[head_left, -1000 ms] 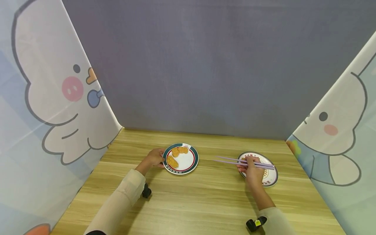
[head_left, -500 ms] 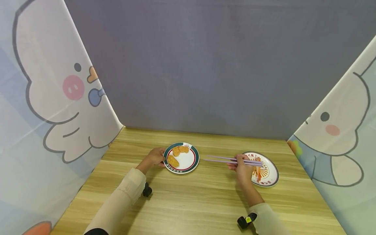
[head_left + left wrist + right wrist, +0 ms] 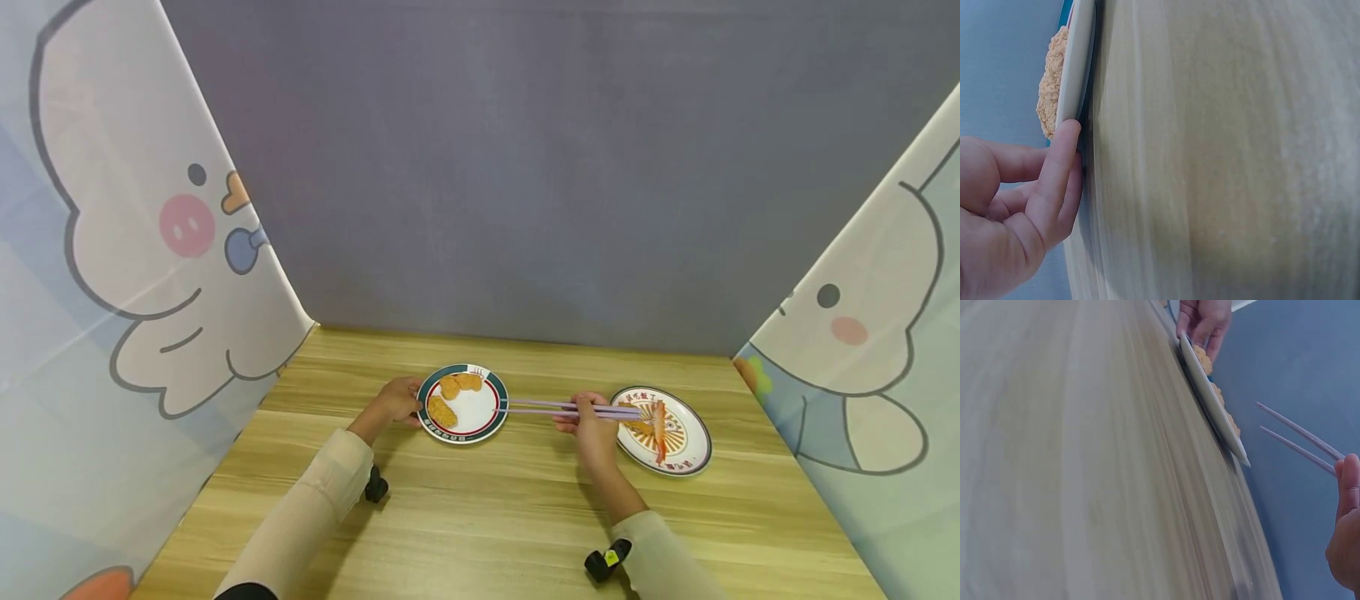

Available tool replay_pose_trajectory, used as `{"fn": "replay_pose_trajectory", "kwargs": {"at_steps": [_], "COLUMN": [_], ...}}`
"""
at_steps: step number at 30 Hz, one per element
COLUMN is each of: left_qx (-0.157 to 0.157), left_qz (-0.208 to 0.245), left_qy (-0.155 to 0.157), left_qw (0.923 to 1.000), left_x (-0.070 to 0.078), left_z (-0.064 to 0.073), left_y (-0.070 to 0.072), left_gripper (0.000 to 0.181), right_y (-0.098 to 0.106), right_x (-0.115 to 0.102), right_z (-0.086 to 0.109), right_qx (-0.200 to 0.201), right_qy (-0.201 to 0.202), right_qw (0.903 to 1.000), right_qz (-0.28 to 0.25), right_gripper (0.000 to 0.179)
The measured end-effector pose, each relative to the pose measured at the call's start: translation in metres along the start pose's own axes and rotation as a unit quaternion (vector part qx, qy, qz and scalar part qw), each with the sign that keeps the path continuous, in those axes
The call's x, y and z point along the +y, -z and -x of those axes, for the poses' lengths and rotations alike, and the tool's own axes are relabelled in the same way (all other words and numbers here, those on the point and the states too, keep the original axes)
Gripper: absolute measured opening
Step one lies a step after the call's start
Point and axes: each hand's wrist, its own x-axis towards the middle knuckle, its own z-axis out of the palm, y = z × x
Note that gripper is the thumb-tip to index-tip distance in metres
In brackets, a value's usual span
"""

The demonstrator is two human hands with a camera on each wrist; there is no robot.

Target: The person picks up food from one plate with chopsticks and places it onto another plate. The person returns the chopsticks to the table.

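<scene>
the left hand (image 3: 399,402) pinches the left rim of the round plate (image 3: 474,414); the right hand (image 3: 595,427) grips chopsticks (image 3: 543,407), their parted, bare tips over its right edge. nuggets (image 3: 442,412) lie on its left and far parts. off-centre tips could let one slip; a loose left grip, the plate slide.

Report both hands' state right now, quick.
Left hand: holding the rim of the green-edged plate.
Right hand: holding the purple chopsticks, tips apart with nothing between them.
</scene>
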Motion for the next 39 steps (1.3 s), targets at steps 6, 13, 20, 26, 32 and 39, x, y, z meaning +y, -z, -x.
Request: {"fn": "replay_pose_trajectory", "kwargs": {"at_steps": [6,13,20,26,32,39], "left_qx": [0.001,0.002,0.005,0.006,0.007,0.007], "left_qz": [0.002,0.019,0.017,0.014,0.014,0.012], "left_qy": [-0.003,-0.002,-0.001,0.001,-0.001,0.001], "left_qw": [1.0,0.9998,0.9998,0.9999,0.9999,0.9999], "left_x": [0.0,-0.001,0.0,0.0,-0.001,-0.002], "left_z": [0.001,0.0,-0.001,-0.001,0.0,-0.002], "left_y": [0.0,-0.001,-0.002,-0.003,-0.002,-0.001], "left_gripper": [0.056,0.053,0.051,0.051,0.052,0.051], "right_y": [-0.012,-0.027,-0.038,-0.048,-0.058,-0.068], "right_x": [0.006,0.008,0.014,0.024,0.031,0.038], "right_z": [0.004,0.006,0.008,0.011,0.016,0.02], "right_qx": [-0.008,-0.006,-0.016,-0.017,-0.021,-0.023], "right_qy": [-0.004,-0.017,-0.021,-0.013,-0.022,-0.037], "right_qw": [0.9999,0.9996,0.9993,0.9995,0.9992,0.9987], "right_qz": [-0.012,-0.022,-0.027,-0.024,-0.028,-0.026], "right_gripper": [0.02,0.02,0.023,0.024,0.022,0.025]}}
